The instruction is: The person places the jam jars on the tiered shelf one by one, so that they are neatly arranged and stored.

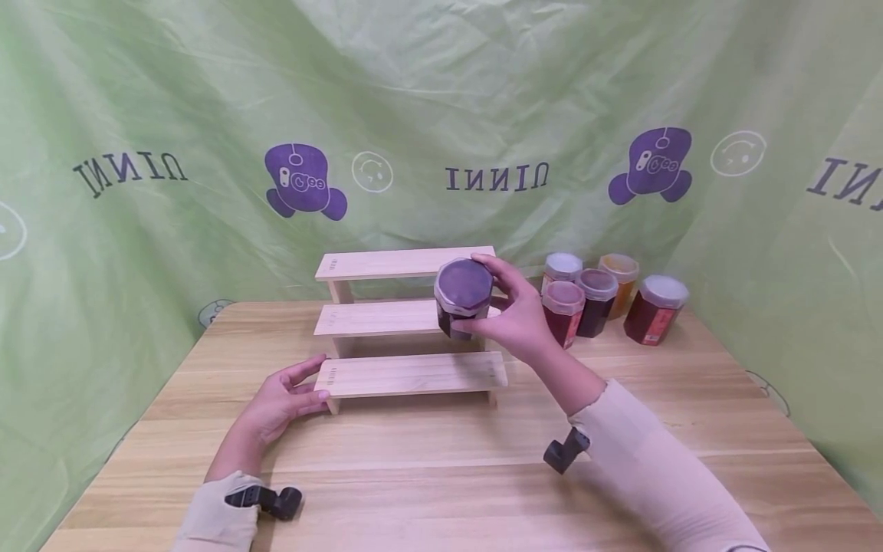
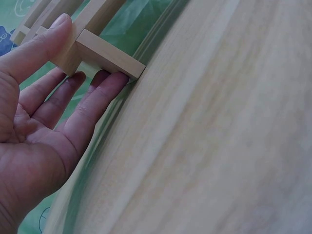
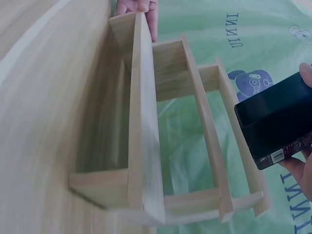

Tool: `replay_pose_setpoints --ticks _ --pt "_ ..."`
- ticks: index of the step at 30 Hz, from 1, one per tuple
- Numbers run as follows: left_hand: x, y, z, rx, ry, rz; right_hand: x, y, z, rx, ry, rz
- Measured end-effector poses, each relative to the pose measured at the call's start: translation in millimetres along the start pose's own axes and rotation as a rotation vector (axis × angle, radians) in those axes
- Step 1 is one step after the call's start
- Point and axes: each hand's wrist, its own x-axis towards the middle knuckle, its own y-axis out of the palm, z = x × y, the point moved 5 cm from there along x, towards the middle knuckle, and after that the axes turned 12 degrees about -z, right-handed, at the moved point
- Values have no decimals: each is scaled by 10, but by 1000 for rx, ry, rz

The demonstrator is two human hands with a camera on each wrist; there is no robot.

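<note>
At your twelve o'clock hung a creased, pale-green cloth backdrop (image 1: 414, 84). Its rounded purple cartoon figures (image 1: 306, 180) sat at your eleven and one, each beside a white-outlined smiley face (image 1: 372, 172); dark printed capital letters (image 1: 497, 177) ran between. Nearer six, you had a pale wood-grain tabletop (image 1: 414, 483).

Wood-grain tabletop (image 1: 414, 475), three-step wooden shelf (image 1: 407, 376) standing on it, five lidded jars (image 1: 595, 308) at right

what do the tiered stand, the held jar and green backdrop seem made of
Tiered stand: pale wood, apparently unvarnished; matte, with visible grain. Held jar: glass or plastic, can't tell; sides look smooth, dark. Green backdrop: probably thin fabric with slight sheen, hanging in creases.
</note>
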Motion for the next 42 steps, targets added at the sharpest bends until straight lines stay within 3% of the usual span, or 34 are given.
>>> replay_pose_setpoints --ticks 13,28,35,42 --pt "21 -2 -16 3 14 11 149 295 44 -9 18 28" --pt "16 0 -56 6 26 14 372 636 216 48 -100 83" --pt "16 1 -23 1 11 8 464 793 163 67 -41 87" --pt "-15 -3 0 3 4 1 545 933 176 -7 -29 70"
